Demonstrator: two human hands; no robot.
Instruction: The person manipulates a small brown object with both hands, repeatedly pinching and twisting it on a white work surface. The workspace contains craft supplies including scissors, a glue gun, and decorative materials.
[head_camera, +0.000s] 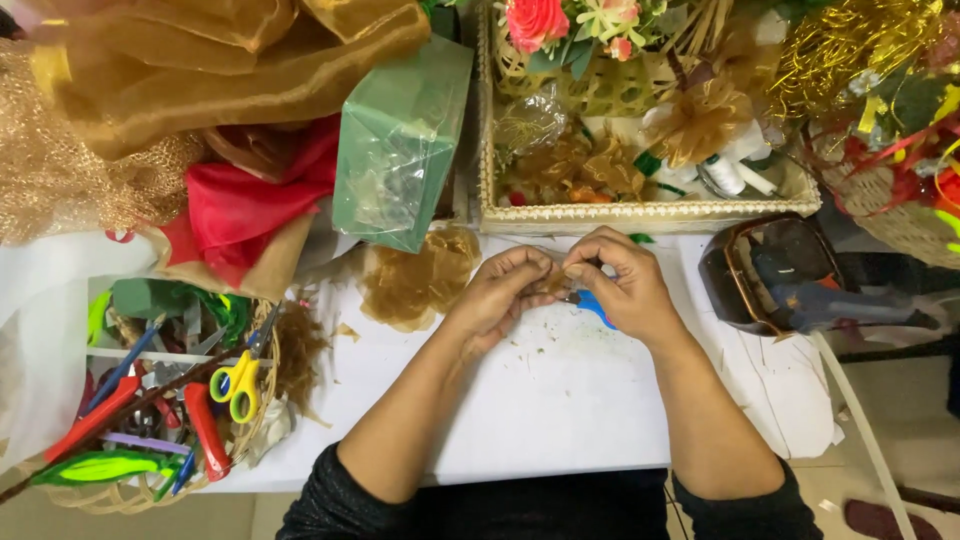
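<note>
My left hand (500, 295) and my right hand (625, 285) meet over the white table (560, 400), fingertips pinched together on a small piece of golden-brown mesh fabric (557, 283). A blue-handled tool (597, 305) pokes out under my right hand's fingers; I cannot tell which kind it is. A crumpled wad of the same gold mesh (415, 280) lies just left of my left hand. Small scraps are scattered on the table below my hands.
A woven tray (640, 215) with gold bows, flowers and spools stands behind my hands. A basket (130, 495) at left holds yellow scissors (237, 382), pens and tools. Gold and red fabric (240, 210), a green plastic bag (400, 150) and a dark brown container (765, 275) surround the spot.
</note>
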